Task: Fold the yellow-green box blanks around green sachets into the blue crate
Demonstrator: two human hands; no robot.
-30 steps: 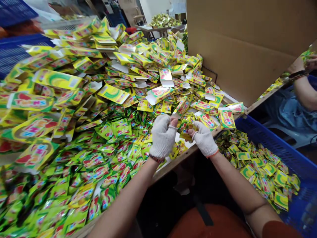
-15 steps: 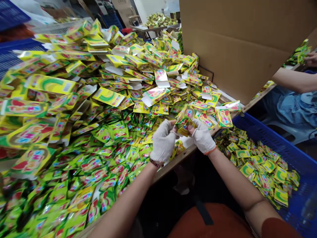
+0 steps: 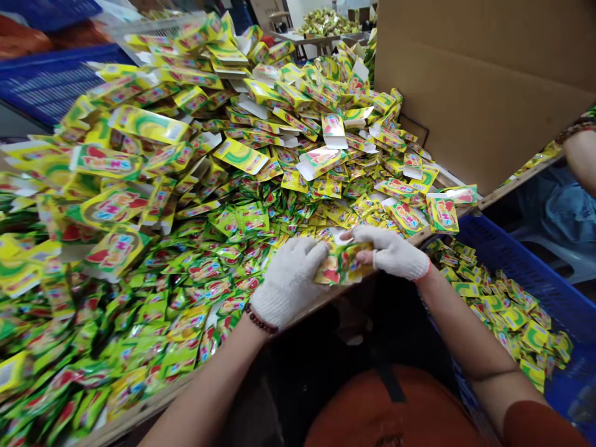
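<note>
Both my hands wear white knit gloves and meet at the table's near edge. My left hand (image 3: 291, 279) and my right hand (image 3: 391, 251) are closed together on a small bunch of yellow-green sachets (image 3: 342, 266), held between them just above the table. Around them lies a deep heap of loose green sachets (image 3: 205, 273). Behind that, flat yellow cartons (image 3: 239, 155) are piled high across the table.
A blue crate (image 3: 535, 273) at my right holds several filled packs. A tall brown cardboard sheet (image 3: 488, 81) stands at the back right. Another person's arm (image 3: 582, 158) shows at the far right edge. The wooden table edge (image 3: 153, 400) runs along the front.
My hands dropped lower toward the table edge and turned the sachets flat between them. The view shifted a little to the left, so the heap sits further right in the picture.
</note>
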